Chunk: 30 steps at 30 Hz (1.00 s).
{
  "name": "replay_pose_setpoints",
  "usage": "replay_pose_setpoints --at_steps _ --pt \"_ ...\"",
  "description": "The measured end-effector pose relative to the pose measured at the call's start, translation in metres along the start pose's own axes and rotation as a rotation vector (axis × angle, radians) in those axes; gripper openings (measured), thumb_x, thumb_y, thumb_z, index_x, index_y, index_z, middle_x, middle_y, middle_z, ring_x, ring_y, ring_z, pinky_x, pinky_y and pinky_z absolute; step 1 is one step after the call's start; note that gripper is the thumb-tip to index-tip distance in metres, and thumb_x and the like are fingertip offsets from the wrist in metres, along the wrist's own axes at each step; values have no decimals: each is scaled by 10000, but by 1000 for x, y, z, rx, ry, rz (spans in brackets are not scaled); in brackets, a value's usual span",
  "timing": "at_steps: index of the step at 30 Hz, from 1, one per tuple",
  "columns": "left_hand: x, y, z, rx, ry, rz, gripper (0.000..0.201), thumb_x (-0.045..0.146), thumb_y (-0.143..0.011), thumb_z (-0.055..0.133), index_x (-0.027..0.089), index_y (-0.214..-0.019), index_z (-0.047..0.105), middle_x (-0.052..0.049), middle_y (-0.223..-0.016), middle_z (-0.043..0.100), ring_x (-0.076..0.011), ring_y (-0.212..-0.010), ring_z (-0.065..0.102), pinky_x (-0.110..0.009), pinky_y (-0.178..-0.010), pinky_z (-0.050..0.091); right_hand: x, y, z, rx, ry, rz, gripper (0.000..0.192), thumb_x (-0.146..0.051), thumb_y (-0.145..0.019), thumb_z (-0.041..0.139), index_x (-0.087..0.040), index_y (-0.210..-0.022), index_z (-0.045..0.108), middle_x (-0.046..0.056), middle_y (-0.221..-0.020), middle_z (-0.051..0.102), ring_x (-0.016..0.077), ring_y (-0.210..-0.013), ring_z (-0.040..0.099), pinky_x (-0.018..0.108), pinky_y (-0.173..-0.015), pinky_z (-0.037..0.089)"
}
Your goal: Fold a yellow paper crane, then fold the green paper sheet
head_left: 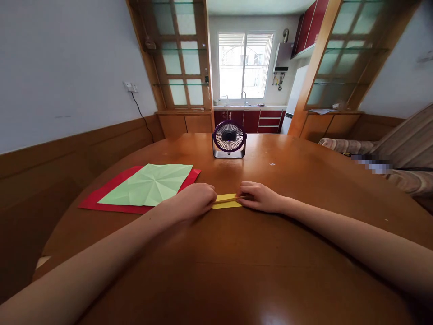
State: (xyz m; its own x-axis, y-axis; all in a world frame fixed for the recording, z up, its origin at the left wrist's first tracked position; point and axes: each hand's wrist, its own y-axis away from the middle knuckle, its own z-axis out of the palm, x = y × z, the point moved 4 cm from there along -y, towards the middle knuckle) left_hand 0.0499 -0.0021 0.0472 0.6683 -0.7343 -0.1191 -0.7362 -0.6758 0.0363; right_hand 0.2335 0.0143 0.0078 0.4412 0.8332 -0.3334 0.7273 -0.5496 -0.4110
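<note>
Left hand (194, 200): grip curled down onto left end of narrow folded yellow paper strip (227, 201), pinning it flat. Right hand (260, 197): fingertips pinch strip's right end, thumb on top edge.

Strip lies on glossy round wooden bench (237, 253), in front of small purple desk fan (229, 139), between both hands.

Risks, as judged:
- glossy surface, paper may slide, crease goes crooked
- uneven pressure, layers may shift apart
- fan draught, if running, may lift creased green paper sheet (149, 184) on red paper sheet (101, 201), left of strip
</note>
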Motion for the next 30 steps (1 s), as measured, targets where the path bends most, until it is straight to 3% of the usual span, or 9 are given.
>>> replay_pose_setpoints --at_steps 10,15,24,30 --pt "-23 5 2 -31 117 -27 195 93 -721 479 172 -569 572 -13 -650 615 -133 -567 520 -252 -540 350 -2 0 -2 -6 -27 12 159 -261 -918 522 -139 -883 618 58 -836 585 144 -743 547 268 -681 460" --pt "-33 7 3 -1 310 11 177 154 -758 498 184 -706 665 -2 -738 669 -125 -644 579 -227 -592 388 -3 0 -2 -10 -12 1 151 -248 -924 512 -144 -875 610 50 -825 578 137 -734 539 258 -674 454" --pt "-27 0 5 148 325 106 265 239 -849 504 157 -616 601 -3 -698 591 -108 -626 529 -224 -603 374 -6 -3 0 -41 105 12 166 -263 -929 500 -142 -858 589 43 -809 563 131 -709 521 244 -650 419" --pt "-22 -2 6 172 325 120 215 188 -829 515 147 -647 621 -1 -695 577 -99 -614 516 -211 -581 362 -11 -11 2 -75 261 -42 228 -324 -965 458 -154 -913 601 46 -828 623 128 -681 536 245 -626 369"
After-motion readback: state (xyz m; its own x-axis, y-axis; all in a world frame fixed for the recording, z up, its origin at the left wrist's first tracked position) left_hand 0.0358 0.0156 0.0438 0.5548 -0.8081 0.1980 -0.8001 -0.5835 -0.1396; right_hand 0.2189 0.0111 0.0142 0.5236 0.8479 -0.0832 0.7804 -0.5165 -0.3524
